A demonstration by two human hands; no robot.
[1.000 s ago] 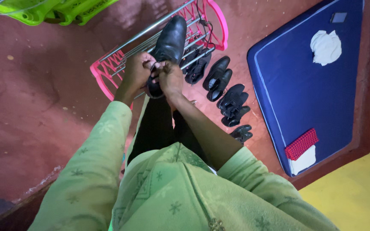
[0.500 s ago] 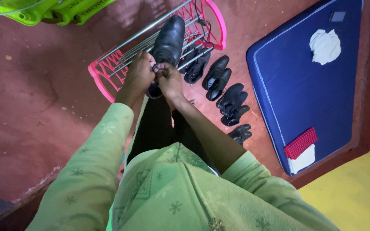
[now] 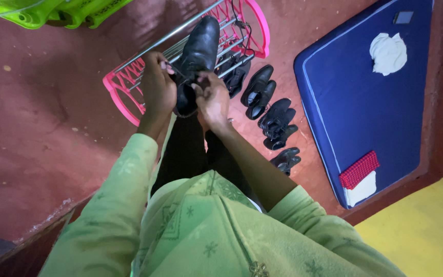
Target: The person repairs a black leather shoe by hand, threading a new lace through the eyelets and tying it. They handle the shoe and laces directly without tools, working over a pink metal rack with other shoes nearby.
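Nearest the camera are the person's pale green patterned sleeves and tunic, filling the lower frame, with dark trousers below them. Both arms reach forward to a black leather shoe (image 3: 197,61), held up in the air above the floor and over the near end of a pink shoe rack (image 3: 129,82). The left hand (image 3: 157,87) grips the shoe's left side near the opening, fingers curled and pressed together against the leather. The right hand (image 3: 212,100) sits at the heel end, its fingers bent in and pinching something thin at the lacing (a lace, probably, though it is too dark to make out).

The rack has pink end frames and metal bars; another dark shoe lies on the bars beneath the held one, mostly hidden by it. Beside the rack, on the red floor (image 3: 42,128), a row of black shoes (image 3: 270,115) stands in pairs. Further right lies a blue mattress (image 3: 365,102) carrying a crumpled white cloth (image 3: 388,52) and a red checked cloth (image 3: 359,169). At the top left, a green plastic basket (image 3: 52,13) is cut off by the edge, contents unclear.
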